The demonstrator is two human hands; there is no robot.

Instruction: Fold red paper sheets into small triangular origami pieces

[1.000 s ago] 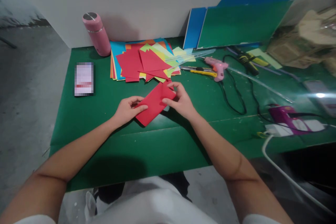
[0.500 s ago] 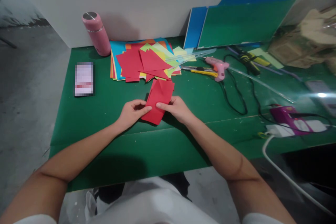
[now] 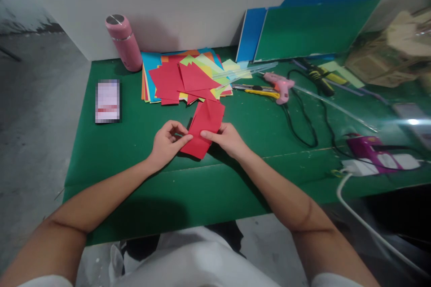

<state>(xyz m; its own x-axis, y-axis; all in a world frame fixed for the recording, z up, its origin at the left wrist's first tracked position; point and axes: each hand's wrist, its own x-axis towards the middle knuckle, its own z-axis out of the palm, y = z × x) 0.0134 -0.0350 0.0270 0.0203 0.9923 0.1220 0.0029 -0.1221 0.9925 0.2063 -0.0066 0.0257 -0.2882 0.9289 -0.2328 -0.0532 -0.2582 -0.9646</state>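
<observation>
Folded red paper is held between my two hands, just above the green tabletop. My left hand pinches its lower left edge between thumb and forefinger. On the other side my right hand grips it, thumb flat on top and fingers hidden underneath. Straight beyond lies a pile of coloured paper sheets, with cut red pieces on top. Clear glue sticks rest across the pile's right side. Beside them are a yellow utility knife and a pink glue gun.
A pink flask stands at the back left, behind a phone-like object with a blurred surface. At right are black cables, a purple power strip, yellow-black tools and a cardboard structure. A green board leans at the back.
My left fingers have shifted slightly and curl more at the paper's left edge. The red paper has tilted a little, its upper right corner showing flatter. The right hand stays almost still.
</observation>
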